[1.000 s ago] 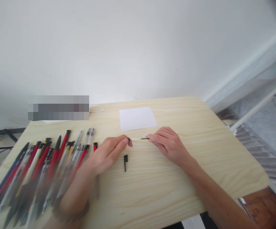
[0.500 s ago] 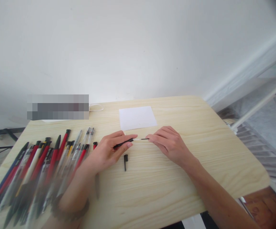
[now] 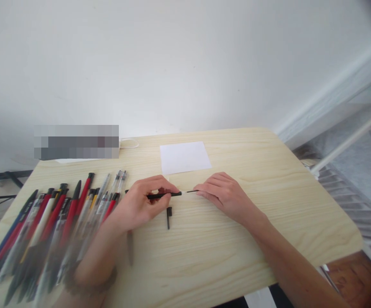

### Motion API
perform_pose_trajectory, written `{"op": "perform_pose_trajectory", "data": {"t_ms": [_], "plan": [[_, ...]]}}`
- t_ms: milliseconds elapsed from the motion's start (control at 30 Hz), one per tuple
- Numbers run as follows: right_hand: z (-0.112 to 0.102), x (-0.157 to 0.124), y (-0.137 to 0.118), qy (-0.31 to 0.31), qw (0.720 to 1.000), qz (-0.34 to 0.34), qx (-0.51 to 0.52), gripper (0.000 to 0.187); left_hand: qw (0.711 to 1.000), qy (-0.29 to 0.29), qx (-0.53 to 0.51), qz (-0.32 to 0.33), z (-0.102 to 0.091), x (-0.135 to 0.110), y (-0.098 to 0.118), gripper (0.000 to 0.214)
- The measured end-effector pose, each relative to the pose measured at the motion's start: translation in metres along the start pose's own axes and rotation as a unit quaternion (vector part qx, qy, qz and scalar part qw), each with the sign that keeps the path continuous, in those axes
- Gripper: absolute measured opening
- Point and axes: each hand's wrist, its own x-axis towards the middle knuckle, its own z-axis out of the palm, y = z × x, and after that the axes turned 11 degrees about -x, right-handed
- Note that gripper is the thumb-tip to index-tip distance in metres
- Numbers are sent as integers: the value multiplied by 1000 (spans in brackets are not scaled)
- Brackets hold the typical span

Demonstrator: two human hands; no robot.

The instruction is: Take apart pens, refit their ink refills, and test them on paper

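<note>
In the head view, my left hand (image 3: 143, 203) pinches a black pen barrel (image 3: 175, 194) between thumb and fingers, its end pointing right. Facing it, my right hand (image 3: 224, 192) is closed around a thin dark pen refill (image 3: 191, 191), whose slim end points toward the barrel. Whether the pale refill end touches the barrel or sits just inside it, I cannot tell. Below the left fingertips, a small black pen cap (image 3: 168, 219) lies on the table. My left forearm partly hides another dark pen (image 3: 130, 248).
Several pens (image 3: 48, 226) in red, black, white, blue and clear lie side by side at the left of the wooden table (image 3: 268, 171). Behind my hands is a white sheet of paper (image 3: 185, 157). A blurred-out box-like object (image 3: 79, 147) stands at the back left by the wall.
My left fingers have shifted on the barrel, which now lies more level with its end exposed. Less pale refill shows between the hands. The right hand has moved slightly left and down.
</note>
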Motion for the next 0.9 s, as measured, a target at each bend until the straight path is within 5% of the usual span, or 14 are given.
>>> {"op": "perform_pose_trajectory", "data": {"t_ms": [100,300,900], "plan": [[0,0,0,7,1000,3,5,21,994,57,-85,-27,-1,2,1,17],[1,1,-3,24,999,27,16,20,952,206,-217,-70,4,5,7,55],[4,1,-10,42,998,41,-6,20,931,230,-278,-58,6,8,4,37]]}}
